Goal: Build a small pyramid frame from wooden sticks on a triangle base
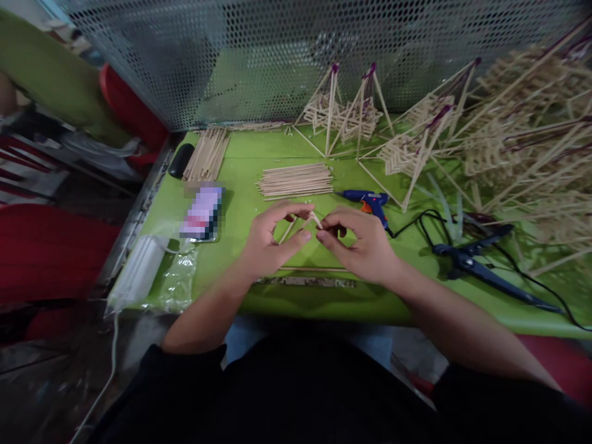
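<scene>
Thin pale wooden sticks (pixel 316 219) meet at an angle between my two hands, above the green table. My left hand (pixel 280 237) is closed on them from the left, thumb below and fingers above. From the right, my right hand (pixel 354 237) pinches the sticks near the same joint. A single stick (pixel 314 269) lies on the table below my hands. Just beyond them is a bundle of sticks (pixel 296 180), and a blue glue gun (pixel 367 198) lies behind my right hand.
Stick structures (pixel 407 151) fill the back right. Blue-black cutters (pixel 476 259) and a cable lie at the right. At the left are a phone (pixel 201 213), more sticks (pixel 206 154) and a white power bank-like object (pixel 141 268) in plastic. A perforated metal panel (pixel 259 61) stands behind.
</scene>
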The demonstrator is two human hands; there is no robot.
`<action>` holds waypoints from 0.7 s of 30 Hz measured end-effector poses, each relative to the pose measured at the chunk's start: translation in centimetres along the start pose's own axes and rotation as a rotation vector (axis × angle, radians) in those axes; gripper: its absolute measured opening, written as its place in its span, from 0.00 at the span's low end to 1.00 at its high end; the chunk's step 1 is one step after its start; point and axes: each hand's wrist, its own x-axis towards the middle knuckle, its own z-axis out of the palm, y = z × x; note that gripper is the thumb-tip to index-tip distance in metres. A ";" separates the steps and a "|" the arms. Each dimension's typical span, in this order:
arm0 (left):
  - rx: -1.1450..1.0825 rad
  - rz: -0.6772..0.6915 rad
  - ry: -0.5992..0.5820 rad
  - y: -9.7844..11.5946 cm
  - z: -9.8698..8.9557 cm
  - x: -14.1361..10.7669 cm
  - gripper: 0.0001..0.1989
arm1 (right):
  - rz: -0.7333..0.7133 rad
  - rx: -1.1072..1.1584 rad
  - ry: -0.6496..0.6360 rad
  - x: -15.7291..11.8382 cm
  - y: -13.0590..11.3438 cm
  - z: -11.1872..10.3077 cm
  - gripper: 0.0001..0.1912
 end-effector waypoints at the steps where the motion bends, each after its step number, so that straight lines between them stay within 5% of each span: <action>1: 0.000 0.002 0.002 0.0 0.0 0.0 0.23 | -0.001 0.002 0.002 0.0 0.0 0.0 0.05; 12: -0.005 0.016 0.046 0.0 0.2 0.2 0.20 | 0.014 0.000 0.037 -0.1 0.0 -0.3 0.05; 21: -0.143 -0.047 0.081 -0.4 0.8 0.4 0.17 | 0.053 0.087 0.041 -0.1 0.1 0.1 0.18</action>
